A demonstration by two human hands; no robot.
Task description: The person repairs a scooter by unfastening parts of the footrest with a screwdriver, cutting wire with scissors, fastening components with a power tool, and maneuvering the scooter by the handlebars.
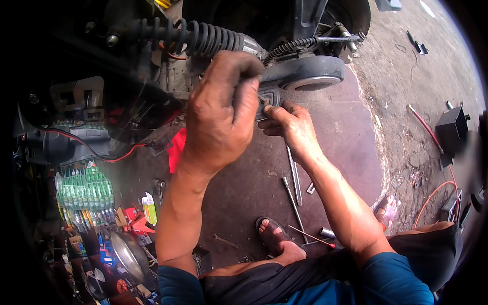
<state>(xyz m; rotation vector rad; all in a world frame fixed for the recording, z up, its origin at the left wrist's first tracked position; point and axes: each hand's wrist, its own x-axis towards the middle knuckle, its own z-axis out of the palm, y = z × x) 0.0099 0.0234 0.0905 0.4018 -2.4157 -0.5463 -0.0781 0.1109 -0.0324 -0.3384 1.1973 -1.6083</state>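
Curls left hand (pixel 216 119) near coil-spring shock absorber (pixel 216 38); bends right hand (pixel 292 124) beside rounded gray housing (pixel 312 67); cannot tell whether holding anything.

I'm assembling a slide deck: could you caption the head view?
Left hand near a coil spring, right hand near a rounded housing, long tools on the floor.

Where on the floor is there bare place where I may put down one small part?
Brown floor is bare between the right forearm and the rough concrete edge; another patch lies between the left forearm and the long metal bars. It is crowded at lower left, with a green plastic pack and a metal bowl.
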